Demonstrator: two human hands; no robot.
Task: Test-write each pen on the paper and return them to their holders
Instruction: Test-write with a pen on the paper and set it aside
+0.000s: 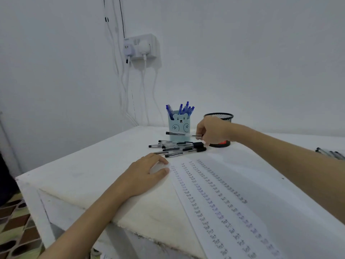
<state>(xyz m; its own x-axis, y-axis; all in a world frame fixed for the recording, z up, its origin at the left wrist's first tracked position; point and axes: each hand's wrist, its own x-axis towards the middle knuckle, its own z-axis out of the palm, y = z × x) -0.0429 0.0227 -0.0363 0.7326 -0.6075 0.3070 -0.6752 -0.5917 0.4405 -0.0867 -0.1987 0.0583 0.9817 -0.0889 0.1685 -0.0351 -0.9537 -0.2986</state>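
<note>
My right hand [211, 130] pinches a clear black-capped pen [179, 134] by one end and holds it level in the air, in front of the light-blue bear holder [179, 128] full of blue pens. Below it a pile of several black pens [177, 147] lies on the white table. Behind my right hand stands a black mesh holder [220, 116], largely hidden. My left hand [147, 174] rests flat on the left edge of the paper [233, 202], which bears columns of handwritten "Test" words.
More pens [330, 153] lie at the table's right edge. The white table [84, 176] ends at the left and front, above a patterned floor [16, 230]. A wall socket [141, 46] with hanging cables sits on the back wall.
</note>
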